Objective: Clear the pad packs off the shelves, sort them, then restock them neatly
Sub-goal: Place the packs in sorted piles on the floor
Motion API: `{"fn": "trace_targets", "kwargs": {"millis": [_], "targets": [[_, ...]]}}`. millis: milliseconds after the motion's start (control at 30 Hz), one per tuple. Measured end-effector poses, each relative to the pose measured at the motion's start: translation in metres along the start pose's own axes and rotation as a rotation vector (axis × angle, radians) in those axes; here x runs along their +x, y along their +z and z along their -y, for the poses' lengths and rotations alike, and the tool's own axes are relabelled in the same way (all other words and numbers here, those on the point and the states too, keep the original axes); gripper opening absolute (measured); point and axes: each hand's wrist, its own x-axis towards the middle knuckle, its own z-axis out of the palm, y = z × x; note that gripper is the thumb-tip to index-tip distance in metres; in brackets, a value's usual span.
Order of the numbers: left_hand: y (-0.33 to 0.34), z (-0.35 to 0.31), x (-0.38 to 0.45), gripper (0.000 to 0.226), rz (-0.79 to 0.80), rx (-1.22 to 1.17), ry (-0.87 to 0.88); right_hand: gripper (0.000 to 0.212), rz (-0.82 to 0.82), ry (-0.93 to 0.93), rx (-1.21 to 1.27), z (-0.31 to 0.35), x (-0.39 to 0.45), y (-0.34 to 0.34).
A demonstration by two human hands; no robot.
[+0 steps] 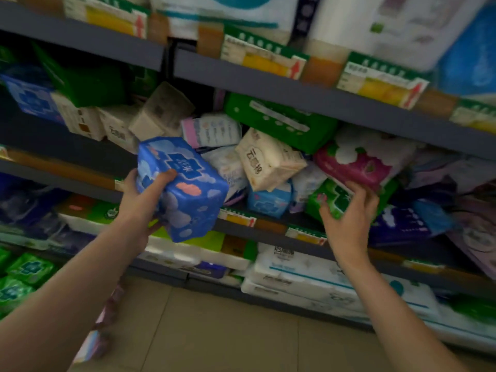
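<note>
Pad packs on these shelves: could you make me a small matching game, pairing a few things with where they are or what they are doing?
Things:
1. blue pack
2. cream pack
3. right hand
4. large green pack

States:
A. reaching onto a green and white pack
B. gripped in the left hand
C. wedged under the upper shelf
D. tilted in the middle of the heap

Pairs: 1-B, 2-D, 3-A, 4-C
</note>
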Motion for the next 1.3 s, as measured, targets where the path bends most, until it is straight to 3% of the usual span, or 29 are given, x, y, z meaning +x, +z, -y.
{"fn": "trace_targets", "kwargs": {"millis": [67,133,267,300,400,467,633,733,800,867,933,1033,1100,1200,1300], "targets": [[0.012,0.006,-0.014,0.067,0.033,0.071,0.065,0.053,-0.005,0.025,0.044,-0.012,-0.004,-0.006],[0.02,0.013,-0.027,0.069,0.085,0.118,0.104,0.053,0.092,0.048,0.197,-0.012,-0.007,-0.011],[0.034,0.029,-0.05,0.068,0.247,0.118,0.089,0.03,0.654,0.243,0.579,0.025,-0.024,-0.002],[0.036,0.032,-0.054,0.068,0.29,0.101,0.073,0.035,0.758,0.315,0.693,0.032,-0.028,0.004],[0.037,0.035,-0.059,0.072,0.44,0.064,0.028,0.083,0.982,0.507,0.99,0.041,-0.034,0.016],[0.035,0.035,-0.062,0.074,0.452,0.081,0.043,0.094,1.128,0.523,1.01,0.039,-0.037,0.016],[0.025,0.04,-0.066,0.087,0.478,0.383,0.088,0.072,1.212,0.621,0.982,0.018,-0.048,0.013],[0.004,0.036,-0.052,0.113,0.55,1.009,0.519,0.064,1.28,0.758,0.807,-0.001,-0.047,0.007],[0.004,0.038,-0.052,0.117,0.616,1.459,0.917,0.054,1.339,0.784,0.666,-0.01,-0.047,0.002],[0.023,0.042,-0.06,0.117,0.697,1.723,1.29,0.048,1.425,0.747,0.635,-0.012,-0.046,-0.002],[0.046,0.042,-0.07,0.118,0.85,1.93,1.266,0.04,1.481,0.701,0.662,-0.008,-0.042,-0.009],[0.066,0.027,-0.068,0.11,0.827,2.028,0.948,0.033,1.356,0.716,0.707,0.003,-0.03,-0.02],[0.063,0.015,-0.061,0.109,0.706,1.908,0.824,0.029,1.037,0.688,0.789,0.007,-0.013,-0.018],[0.058,-0.003,-0.05,0.117,0.554,1.776,0.73,0.013,0.353,0.536,0.821,0.021,0.02,-0.009],[0.055,-0.026,-0.04,0.132,0.457,1.881,0.645,0.035,0.107,0.459,0.812,0.05,0.052,0.011]]}}
